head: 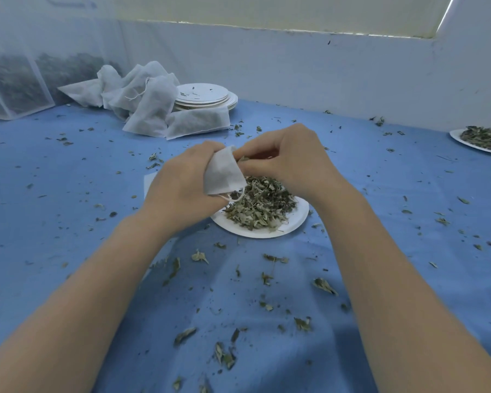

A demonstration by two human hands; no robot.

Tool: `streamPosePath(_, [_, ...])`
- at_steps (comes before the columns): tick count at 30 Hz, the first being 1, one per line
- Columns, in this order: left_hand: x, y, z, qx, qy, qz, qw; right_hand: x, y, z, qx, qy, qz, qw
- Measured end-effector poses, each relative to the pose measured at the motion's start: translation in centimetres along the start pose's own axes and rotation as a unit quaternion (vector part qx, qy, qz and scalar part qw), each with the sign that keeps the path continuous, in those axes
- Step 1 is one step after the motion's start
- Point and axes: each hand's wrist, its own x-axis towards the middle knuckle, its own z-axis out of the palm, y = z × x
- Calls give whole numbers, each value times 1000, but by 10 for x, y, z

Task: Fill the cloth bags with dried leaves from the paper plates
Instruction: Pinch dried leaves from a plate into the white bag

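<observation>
blue cloth [68, 194], left hand [179, 185] clutching cloth bag [223, 174], right hand [292, 163] pinching dried leaves [262, 202] at its mouth

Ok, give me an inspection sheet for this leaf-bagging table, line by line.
Surface: blue cloth, strewn with leaf crumbs.
Job's things: plate of dried leaves under the hands; small cloth bag held above it.
Clutter: pile of cloth bags, stack of plates, second leaf plate far right.
Grips: left hand holds the bag; right hand pinches leaves at its mouth.
Cables: nothing seen.
Surroundings: white wall, mesh bin.
</observation>
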Motion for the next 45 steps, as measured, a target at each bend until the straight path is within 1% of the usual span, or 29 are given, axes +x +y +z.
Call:
streamPosePath(2, [0, 4, 1, 1, 6, 12, 1000, 2, -7, 7, -75, -7, -21, 997])
streamPosePath(4, [-1, 8, 4, -14, 19, 7, 1000, 2, -14, 14, -117, -20, -32, 992])
streamPosePath(7, [-2, 12, 5, -28, 28, 0, 999, 1, -22, 21, -178, -82, -40, 980])
streamPosePath(10, [-1, 15, 2, -18, 8, 14, 1000, 2, -24, 13, -192, -148, -30, 970])
streamPosePath(12, [-2, 16, -1, -19, -2, 18, 1000, 1, -23, 4, -171, -166, -32, 971])
streamPosePath(15, [-3, 14, -5, -10, -3, 9, 1000, -4, -19, -8, -103, -156, -43, 982])
streamPosePath(17, [-3, 10, -8, 3, -8, -4, 1000, -3, -14, -13, -74, -126, -44, 988])
streamPosePath(19, [-2, 5, -12, 25, -17, -23, 999, 0, -7, -15, -78, -72, -31, 994])
streamPosePath(21, [-1, -1, -14, 56, -25, -36, 997, 2, 0, -16, -118, -38, 5, 992])
streamPosePath(22, [-1, -3, -14, 70, -27, -37, 996, 2, 3, -15, -153, -45, 35, 987])
streamPosePath(24, [-1, -8, -14, 91, -28, -32, 995, 2, 8, -11, -232, -94, 86, 964])
streamPosePath(26, [0, -9, -14, 99, -25, -24, 995, 0, 10, -6, -271, -129, 115, 947])
streamPosePath(31, [0, -10, -11, 98, -26, -17, 995, 1, 7, 8, -323, -166, 95, 927])
streamPosePath(34, [0, -10, -11, 98, -22, -21, 995, 3, 7, 13, -348, -159, 79, 921])
streamPosePath(37, [0, -10, -11, 102, -28, -20, 994, 3, 8, 15, -340, -135, 62, 929])
streamPosePath(42, [-1, -13, -11, 115, -39, -18, 992, 3, 3, -4, -240, -64, 57, 967])
streamPosePath(45, [-1, -14, -10, 127, -47, -12, 991, 3, 0, -13, -229, -52, 45, 971])
